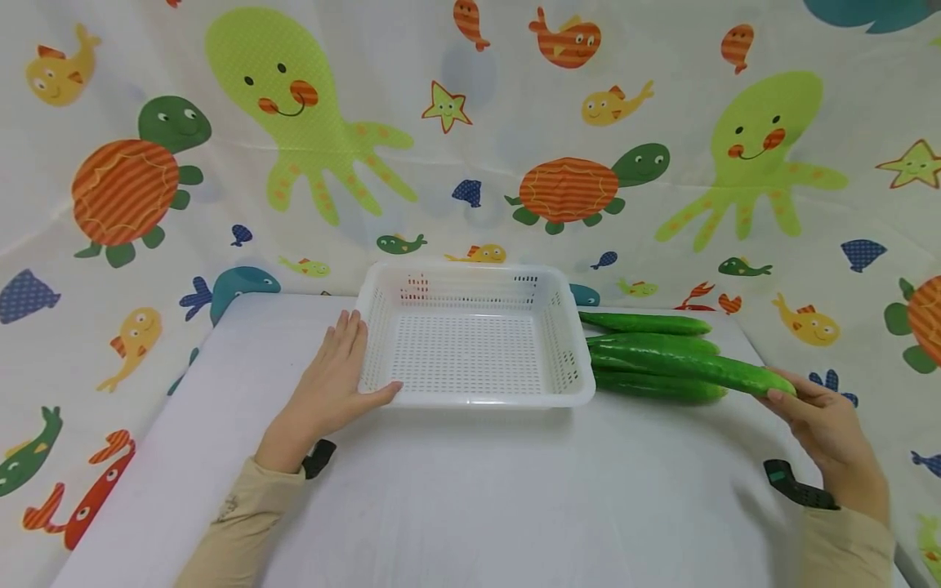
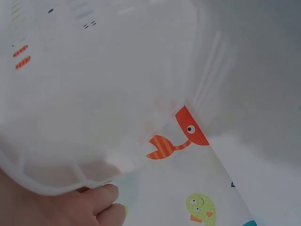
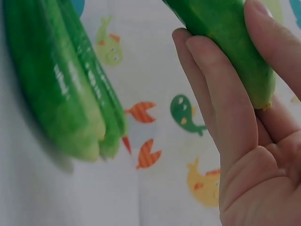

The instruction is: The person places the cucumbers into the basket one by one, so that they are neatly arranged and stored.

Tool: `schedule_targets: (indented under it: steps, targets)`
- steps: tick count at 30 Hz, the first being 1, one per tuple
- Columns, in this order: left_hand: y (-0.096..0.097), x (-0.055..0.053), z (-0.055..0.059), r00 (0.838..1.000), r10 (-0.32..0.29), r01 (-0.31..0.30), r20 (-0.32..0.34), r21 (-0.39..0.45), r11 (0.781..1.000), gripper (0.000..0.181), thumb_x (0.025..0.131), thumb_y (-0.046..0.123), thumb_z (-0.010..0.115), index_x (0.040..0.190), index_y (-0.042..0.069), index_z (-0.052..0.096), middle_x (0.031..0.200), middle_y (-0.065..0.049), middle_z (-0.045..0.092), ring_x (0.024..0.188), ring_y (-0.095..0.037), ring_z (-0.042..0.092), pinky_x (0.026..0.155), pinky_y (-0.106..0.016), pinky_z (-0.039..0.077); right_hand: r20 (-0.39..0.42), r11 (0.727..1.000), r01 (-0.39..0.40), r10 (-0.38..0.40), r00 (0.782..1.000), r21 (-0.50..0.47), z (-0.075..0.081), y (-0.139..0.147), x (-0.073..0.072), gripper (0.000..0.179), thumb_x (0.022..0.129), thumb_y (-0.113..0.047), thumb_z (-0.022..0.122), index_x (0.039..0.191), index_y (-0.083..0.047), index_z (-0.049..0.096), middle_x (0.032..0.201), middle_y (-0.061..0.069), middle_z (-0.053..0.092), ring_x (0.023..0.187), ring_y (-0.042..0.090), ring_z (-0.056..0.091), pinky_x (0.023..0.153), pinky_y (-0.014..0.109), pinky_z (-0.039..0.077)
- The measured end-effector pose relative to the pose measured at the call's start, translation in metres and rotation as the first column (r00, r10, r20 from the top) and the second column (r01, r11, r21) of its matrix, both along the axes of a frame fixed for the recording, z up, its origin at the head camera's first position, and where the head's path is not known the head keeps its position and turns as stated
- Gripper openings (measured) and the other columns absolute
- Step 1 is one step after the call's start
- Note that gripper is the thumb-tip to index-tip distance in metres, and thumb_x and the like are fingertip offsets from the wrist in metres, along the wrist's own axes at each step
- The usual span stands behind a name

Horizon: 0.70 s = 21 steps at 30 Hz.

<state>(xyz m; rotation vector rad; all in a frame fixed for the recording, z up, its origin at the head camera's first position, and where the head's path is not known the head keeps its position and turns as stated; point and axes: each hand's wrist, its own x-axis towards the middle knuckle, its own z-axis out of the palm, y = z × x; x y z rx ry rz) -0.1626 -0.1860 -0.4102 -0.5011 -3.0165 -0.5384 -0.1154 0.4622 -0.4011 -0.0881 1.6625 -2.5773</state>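
Observation:
A white perforated plastic basket (image 1: 470,351) stands on the table. Against its left wall, at the front left corner, my left hand (image 1: 331,384) rests with straight fingers, the thumb lying over the front rim. In the left wrist view part of the left hand (image 2: 80,207) shows under the edge of the basket (image 2: 94,117). My right hand (image 1: 827,420) pinches one end of a green cucumber (image 1: 691,365) between thumb and fingers; the right wrist view shows this tip of the held cucumber (image 3: 240,52). Its other end slants left toward the basket, over other cucumbers (image 1: 662,388).
The loose cucumbers lie side by side just right of the basket, one of them (image 1: 647,323) at the back. A white cloth covers the table (image 1: 529,498). Behind it hangs a curtain (image 1: 485,147) printed with sea animals.

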Motion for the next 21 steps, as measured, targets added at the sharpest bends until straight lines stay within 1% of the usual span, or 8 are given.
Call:
schedule_targets:
  steps: [2, 5, 6, 7, 12, 17, 20, 21]
  targets:
    - [0.002, 0.000, 0.000, 1.000, 0.001, -0.001, -0.008, -0.022, 1.000, 0.121, 0.084, 0.072, 0.058, 0.153, -0.013, 0.005, 0.162, -0.026, -0.005, 0.150, -0.034, -0.012, 0.122, -0.049, 0.000, 0.002, 1.000, 0.016, -0.016, 1.000, -0.012, 0.009, -0.005, -0.003, 0.040, 0.098, 0.017, 0.041, 0.118, 0.001, 0.072, 0.111, 0.007, 0.072, 0.098, 0.019, 0.071, 0.086, 0.030, 0.056]
    - [0.004, 0.000, -0.001, 1.000, 0.004, -0.004, -0.013, -0.041, 0.999, 0.128, 0.080, 0.079, 0.056, 0.152, -0.014, 0.004, 0.162, -0.026, -0.008, 0.150, -0.035, -0.013, 0.121, -0.050, 0.001, -0.023, 0.999, 0.020, -0.021, 1.000, -0.032, 0.021, -0.013, -0.008, 0.039, 0.098, 0.017, 0.040, 0.118, 0.003, 0.071, 0.112, 0.009, 0.072, 0.099, 0.021, 0.071, 0.086, 0.030, 0.056]
    - [0.005, 0.001, -0.001, 1.000, 0.004, -0.005, -0.013, -0.038, 0.999, 0.130, 0.079, 0.080, 0.056, 0.152, -0.014, 0.004, 0.162, -0.026, -0.009, 0.150, -0.035, -0.013, 0.121, -0.050, 0.001, -0.045, 0.999, 0.020, -0.021, 0.999, -0.029, 0.025, -0.016, -0.010, 0.039, 0.098, 0.017, 0.040, 0.120, 0.004, 0.070, 0.113, 0.010, 0.072, 0.100, 0.021, 0.071, 0.086, 0.030, 0.056]
    - [0.005, 0.001, -0.001, 1.000, 0.005, -0.005, -0.015, -0.039, 0.999, 0.131, 0.079, 0.081, 0.056, 0.152, -0.014, 0.004, 0.162, -0.026, -0.009, 0.150, -0.036, -0.012, 0.121, -0.051, 0.001, -0.070, 1.000, 0.017, -0.019, 0.997, -0.019, 0.029, -0.020, -0.013, 0.039, 0.099, 0.017, 0.039, 0.121, 0.004, 0.069, 0.114, 0.010, 0.071, 0.101, 0.021, 0.071, 0.087, 0.030, 0.056]
    - [0.005, 0.002, -0.002, 0.999, 0.000, -0.002, -0.039, -0.036, 0.999, 0.130, 0.079, 0.078, 0.059, 0.152, -0.015, 0.005, 0.162, -0.028, -0.005, 0.150, -0.037, -0.010, 0.121, -0.051, 0.002, -0.122, 1.000, 0.002, 0.001, 0.992, 0.024, 0.049, -0.040, -0.027, 0.040, 0.099, 0.016, 0.039, 0.129, 0.005, 0.064, 0.123, 0.008, 0.066, 0.108, 0.019, 0.068, 0.092, 0.027, 0.053]
    - [0.003, 0.001, -0.003, 0.999, -0.006, 0.005, -0.048, -0.035, 0.999, 0.128, 0.080, 0.077, 0.058, 0.152, -0.015, 0.005, 0.162, -0.028, -0.006, 0.150, -0.037, -0.010, 0.121, -0.051, 0.001, -0.145, 0.999, -0.036, 0.036, 0.989, 0.006, 0.067, -0.063, -0.046, 0.040, 0.098, 0.019, 0.037, 0.128, 0.008, 0.063, 0.131, 0.008, 0.057, 0.109, 0.021, 0.066, 0.094, 0.032, 0.053]
    - [0.002, 0.001, -0.004, 0.999, -0.008, 0.006, -0.051, -0.036, 0.999, 0.128, 0.081, 0.077, 0.059, 0.152, -0.015, 0.005, 0.162, -0.028, -0.005, 0.150, -0.037, -0.009, 0.121, -0.051, 0.001, -0.124, 0.999, -0.032, 0.034, 0.992, 0.016, 0.077, -0.078, -0.056, 0.038, 0.098, 0.017, 0.041, 0.127, 0.007, 0.064, 0.131, 0.007, 0.059, 0.109, 0.020, 0.066, 0.095, 0.031, 0.052]
    - [0.002, 0.001, -0.003, 0.999, -0.009, 0.007, -0.052, -0.034, 0.999, 0.128, 0.081, 0.076, 0.059, 0.152, -0.015, 0.005, 0.162, -0.028, -0.005, 0.150, -0.037, -0.009, 0.121, -0.051, 0.001, -0.108, 0.999, -0.027, 0.029, 0.994, 0.020, 0.080, -0.083, -0.058, 0.037, 0.098, 0.016, 0.043, 0.127, 0.005, 0.064, 0.130, 0.004, 0.059, 0.110, 0.019, 0.066, 0.094, 0.031, 0.052]
